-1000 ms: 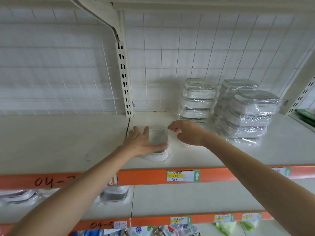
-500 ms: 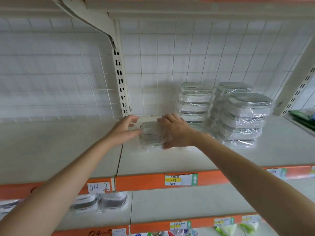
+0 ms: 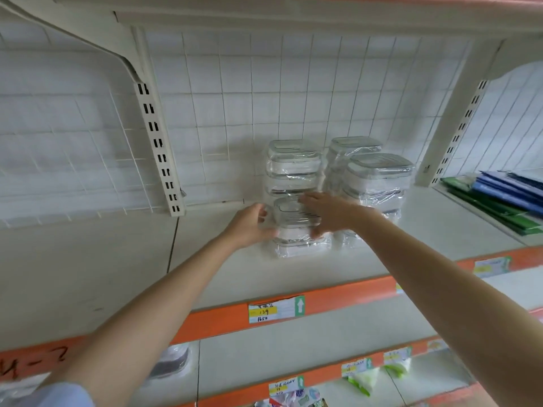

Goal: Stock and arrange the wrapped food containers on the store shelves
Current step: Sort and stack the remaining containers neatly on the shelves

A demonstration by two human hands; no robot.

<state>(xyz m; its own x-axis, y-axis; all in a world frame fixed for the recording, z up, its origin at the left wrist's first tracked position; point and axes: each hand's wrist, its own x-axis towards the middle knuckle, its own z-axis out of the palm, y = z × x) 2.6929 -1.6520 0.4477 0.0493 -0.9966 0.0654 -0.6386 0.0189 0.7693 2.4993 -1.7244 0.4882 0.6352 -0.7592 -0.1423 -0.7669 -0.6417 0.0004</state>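
1. Nearest us, both forearms reach up and away over the orange shelf edge (image 3: 338, 301) toward the middle of the shelf (image 3: 293, 268).
2. Our left hand (image 3: 249, 224) cups the left side of the wrapped container (image 3: 291, 214), fingers curled round its near left corner.
3. Our right hand (image 3: 329, 214) lies over the container's right part, fingers fairly straight and pressed on the lid, thumb down its near side.
4. The container sits directly between the hands, atop another wrapped container (image 3: 299, 245) on the shelf, its longer side running left to right; both hands are about equally near.
5. Just behind stands the back stack (image 3: 292, 165), with the right stacks (image 3: 376, 177) beside it; we judge the coming move a push straight away, squaring it up against them.
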